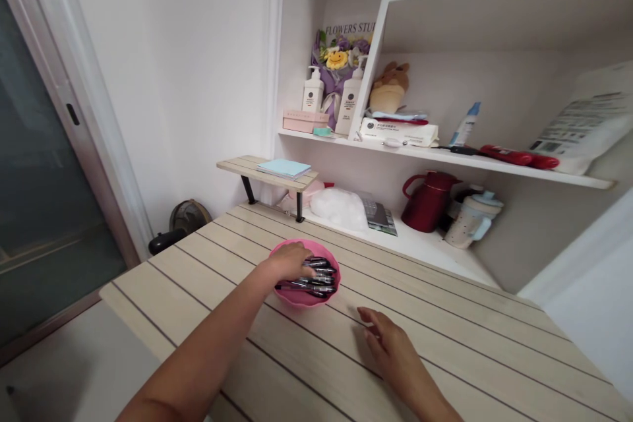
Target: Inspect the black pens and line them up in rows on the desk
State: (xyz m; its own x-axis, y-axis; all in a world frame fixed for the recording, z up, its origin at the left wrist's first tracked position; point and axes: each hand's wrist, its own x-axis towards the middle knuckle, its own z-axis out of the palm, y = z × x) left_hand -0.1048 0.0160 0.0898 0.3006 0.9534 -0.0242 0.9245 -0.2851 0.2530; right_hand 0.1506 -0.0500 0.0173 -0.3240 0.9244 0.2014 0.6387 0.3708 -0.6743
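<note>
The left hand (pixel 289 260) reaches into the pink bowl (pixel 302 301), its fingers over the black pens (pixel 321 271); the tips are partly hidden, so I cannot tell whether they grip one. Every pen in view lies inside the bowl, under and just right of those fingers, none shown taken out. Farther right, above the tabletop (pixel 469 330), the right hand (pixel 393 346) has loosely curled, parted fingers, seemingly holding nothing.
</note>
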